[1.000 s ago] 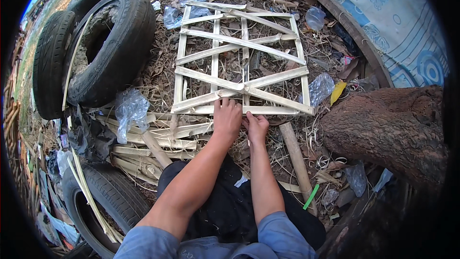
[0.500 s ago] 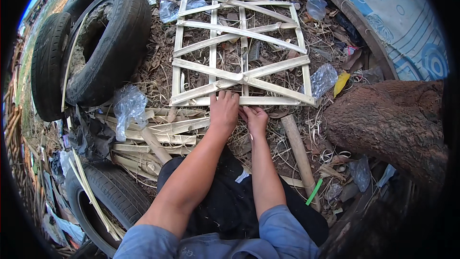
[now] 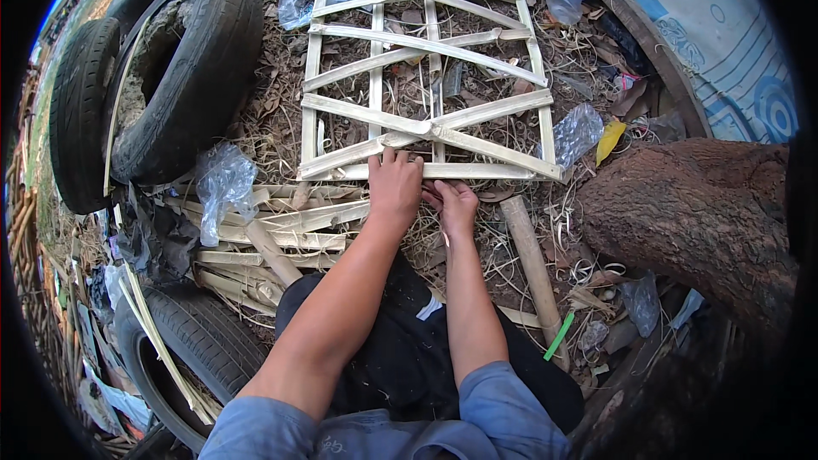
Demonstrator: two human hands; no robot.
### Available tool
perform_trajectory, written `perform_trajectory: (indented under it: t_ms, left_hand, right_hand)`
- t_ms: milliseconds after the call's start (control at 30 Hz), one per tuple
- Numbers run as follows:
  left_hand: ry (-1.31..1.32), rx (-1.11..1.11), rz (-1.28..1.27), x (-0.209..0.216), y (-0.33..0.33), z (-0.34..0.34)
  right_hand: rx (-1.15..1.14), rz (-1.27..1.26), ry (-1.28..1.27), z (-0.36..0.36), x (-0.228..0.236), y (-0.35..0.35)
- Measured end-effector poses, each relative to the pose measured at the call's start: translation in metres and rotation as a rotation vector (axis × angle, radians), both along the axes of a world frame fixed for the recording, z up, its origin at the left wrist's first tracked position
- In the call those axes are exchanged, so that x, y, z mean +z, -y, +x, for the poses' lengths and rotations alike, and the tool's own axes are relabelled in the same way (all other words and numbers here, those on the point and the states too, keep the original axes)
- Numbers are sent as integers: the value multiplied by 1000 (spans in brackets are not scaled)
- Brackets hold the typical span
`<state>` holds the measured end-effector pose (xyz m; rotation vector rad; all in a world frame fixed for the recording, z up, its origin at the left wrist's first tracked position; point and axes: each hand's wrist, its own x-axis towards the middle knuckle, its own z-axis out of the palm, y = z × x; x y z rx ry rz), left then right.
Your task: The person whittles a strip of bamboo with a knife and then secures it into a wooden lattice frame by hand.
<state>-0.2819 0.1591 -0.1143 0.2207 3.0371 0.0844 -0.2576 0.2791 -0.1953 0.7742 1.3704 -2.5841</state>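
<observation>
A square lattice of pale split-bamboo strips (image 3: 494, 171) lies on the littered ground before me, with crossing diagonal strips over upright ones. My left hand (image 3: 395, 185) is closed over its near edge strip, fingers curled across the top. Just to the right and slightly nearer, my right hand (image 3: 454, 205) has thumb and fingers pinched together below the same strip. Whatever lies between those fingertips is too small or hidden to make out. The underside of the near edge is hidden by my hands.
Old tyres (image 3: 192, 77) stand at the left, another tyre (image 3: 196, 336) at lower left. Loose bamboo strips (image 3: 298, 241) lie left of my arms. A round stick (image 3: 532, 268) and a thick tree trunk (image 3: 682, 213) are at the right; a patterned blue sheet (image 3: 716, 34) is beyond.
The view has shifted slightly, so the lattice sits a little higher and to the left. My left hand keeps its place on the near strip; my right fingers have shifted slightly, still pinched.
</observation>
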Motion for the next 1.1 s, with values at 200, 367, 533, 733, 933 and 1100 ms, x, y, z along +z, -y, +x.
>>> perform_trajectory:
  t_ms: [200,367,533,733,933,1100]
  left_hand:
    - [24,15,-31,8,-8,5]
    - [67,62,-28,13,-10,4]
    - [32,60,-28,9,-9,2]
    - [31,54,9,8,-3,-1]
    - [5,38,32,9,-3,-2]
    - [-5,50,16,6,0,-4]
  right_hand:
    - [27,70,104,-5,10,-2]
    - [6,54,97,-6,0,-2]
    - [75,73,0,-3,2,-7]
    - [-19,-31,-107,-3,6,0]
    - [25,-77,-84,-6,-12,-11]
    - [29,-34,-81,-6,-6,-5]
